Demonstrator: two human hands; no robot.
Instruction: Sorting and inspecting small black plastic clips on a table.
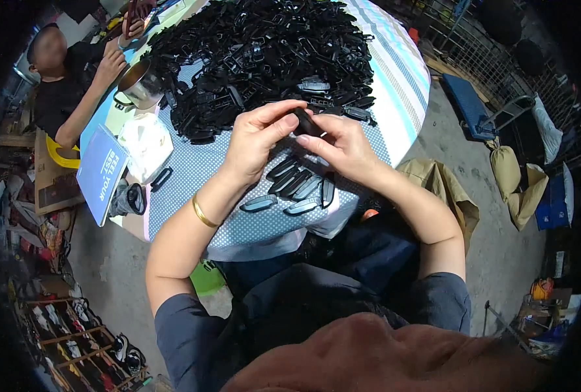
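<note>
Above the table's near half, my left hand (259, 134) and my right hand (341, 140) pinch one small black plastic piece (309, 122) between thumbs and fingers. The fingers cover much of it, so its exact kind cannot be made out. Just below my hands lies a small group of oblong black plastic pieces (292, 179), some with shiny pale-looking faces. Beyond my fingertips rises a wide heap of similar black plastic parts (258, 52), some shaped like open frames.
A patterned cloth covers the round table (232, 225). At left stand a metal mug (140, 85), a white plastic bag (145, 147), a blue notebook (103, 173) and a dark roll (131, 198). Another person (65, 91) sits far left. A blue platform cart (467, 108) is at right.
</note>
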